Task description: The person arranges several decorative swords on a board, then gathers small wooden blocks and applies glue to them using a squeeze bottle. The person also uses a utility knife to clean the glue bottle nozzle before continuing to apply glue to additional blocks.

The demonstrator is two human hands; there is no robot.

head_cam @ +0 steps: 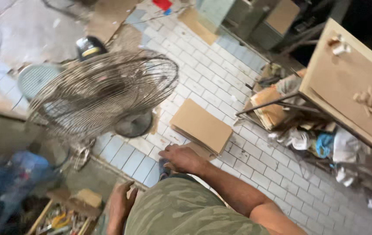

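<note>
Single view only, head-mounted, looking steeply down past the wearer's camouflage-clad knee (186, 209) onto a white tiled floor (220, 78). Frame is tilted, the floor lines running diagonally. Landmark: stack of brown boards (201, 126), near centre, at moderate range. A wire fan cage (103, 93) lies left of the stack; a wooden table (347, 82) stands right of it. No second view to overlap.

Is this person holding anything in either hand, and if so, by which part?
Nothing is clearly held. The right hand reaches down toward the stack of cardboard sheets on the tiled floor, at its near edge; no grip shows. The left hand looks empty beside the knee.
</note>
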